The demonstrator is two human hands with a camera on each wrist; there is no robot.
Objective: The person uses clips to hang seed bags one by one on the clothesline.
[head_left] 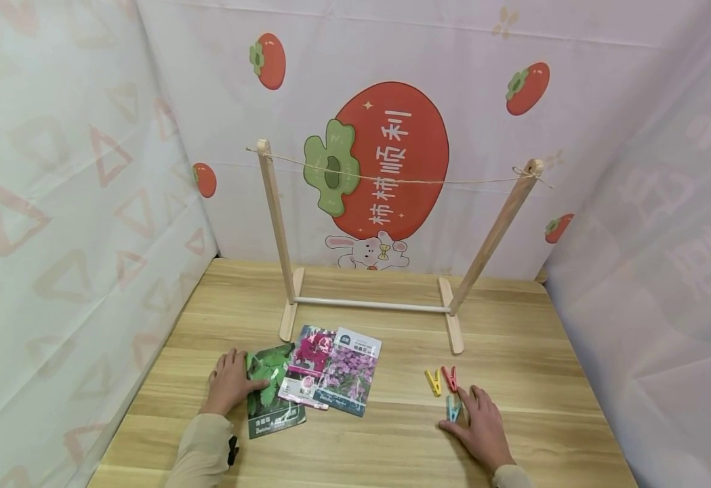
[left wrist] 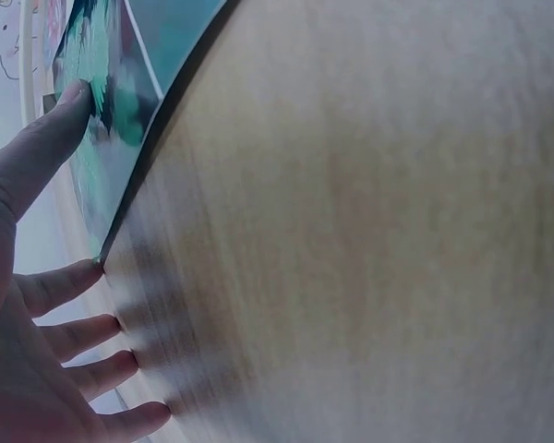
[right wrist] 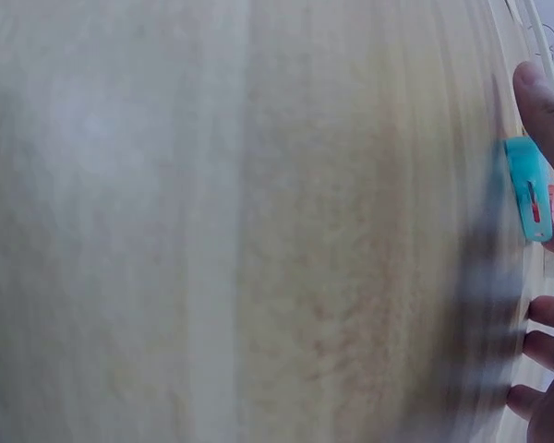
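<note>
Green packet (head_left: 278, 400): glossy printed film, smooth to my eye, catching highlights. Magenta packet (head_left: 308, 366) and purple-flowered packet (head_left: 350, 373): the same shiny, film-like finish. Yellow peg (head_left: 434, 382), red peg (head_left: 450, 379), blue peg (head_left: 453, 409): moulded plastic, coloured, smooth. Two uprights (head_left: 277, 224) (head_left: 495, 234): pale wood, smooth, matt. Crossbar (head_left: 370, 304): white, smooth; material I cannot tell. Line (head_left: 404, 181): rough, fibrous twine. Tabletop (head_left: 386, 454): wood-grained, smooth, faint sheen. Backdrop (head_left: 483, 224): matt, printed, cloth-like, lightly creased. My left sleeve (head_left: 199, 447): matt woven-looking cloth.
</note>
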